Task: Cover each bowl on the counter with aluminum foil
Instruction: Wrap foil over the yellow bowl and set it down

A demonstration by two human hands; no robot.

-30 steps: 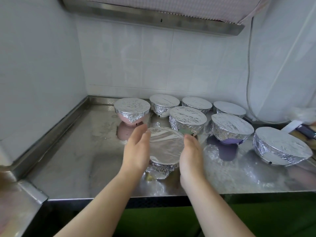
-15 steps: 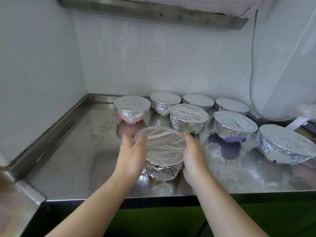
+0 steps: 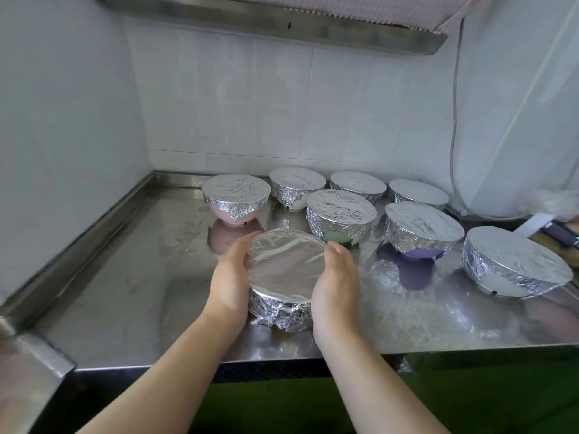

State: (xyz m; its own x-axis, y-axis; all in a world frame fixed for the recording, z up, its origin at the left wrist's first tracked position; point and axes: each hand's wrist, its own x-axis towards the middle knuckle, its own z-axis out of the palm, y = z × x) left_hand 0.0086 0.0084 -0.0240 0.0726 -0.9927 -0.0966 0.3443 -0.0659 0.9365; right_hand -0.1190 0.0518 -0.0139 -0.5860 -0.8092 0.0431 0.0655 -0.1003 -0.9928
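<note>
A foil-covered bowl (image 3: 286,270) sits near the front of the steel counter (image 3: 125,292), its foil smooth on top and crumpled down the sides. My left hand (image 3: 230,280) presses against its left side and my right hand (image 3: 335,283) against its right side, fingers fairly straight and pointing away from me. Behind stand several more foil-covered bowls: a pink one (image 3: 235,197), a green one (image 3: 341,214), a purple one (image 3: 423,230) and a large one (image 3: 513,266) at the right.
Three more covered bowls line the back wall, among them one (image 3: 297,186) in the middle. A white cable (image 3: 452,136) hangs down at the right. Dark objects (image 3: 560,233) lie at the far right edge. The counter's raised rim (image 3: 94,233) runs along the left.
Both hands have closed in from beside the bowl and now press flat against its foil sides. The bowl sits a little nearer the front edge.
</note>
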